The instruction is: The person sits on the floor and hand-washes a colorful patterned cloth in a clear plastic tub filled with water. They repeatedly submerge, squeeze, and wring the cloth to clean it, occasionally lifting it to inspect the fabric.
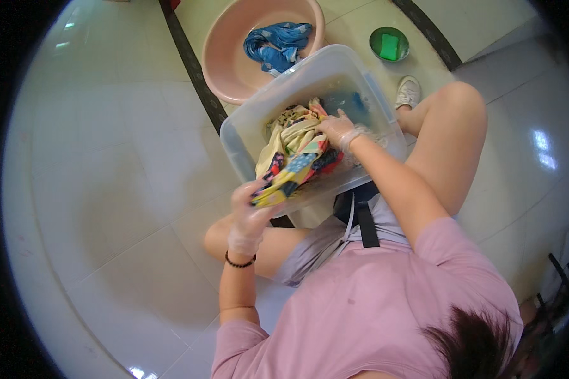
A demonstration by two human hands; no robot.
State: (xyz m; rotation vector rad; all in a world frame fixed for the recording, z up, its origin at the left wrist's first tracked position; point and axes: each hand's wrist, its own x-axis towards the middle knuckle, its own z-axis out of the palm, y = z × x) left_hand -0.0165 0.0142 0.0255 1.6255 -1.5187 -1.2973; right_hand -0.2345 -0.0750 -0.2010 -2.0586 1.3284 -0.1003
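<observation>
Between my knees stands a clear plastic tub (246, 123) with water and wet laundry in it. A multicoloured patterned cloth (296, 166) is bunched up inside and stretches over to the near left rim. My left hand (253, 208), in a thin clear glove and slightly blurred, grips one end of this cloth at that rim. My right hand (336, 128), gloved the same way, is at the cloth's other end inside the tub; its fingers are bent around a fold. Bluish water (346, 106) shows beyond the right hand.
Behind the tub, a pink plastic basin (220, 61) holds a wet blue patterned cloth (279, 42). To its right, a small round bowl (374, 41) with a green block (389, 47) sits on the tiled floor. Dark tile strips (194, 71) cross the floor.
</observation>
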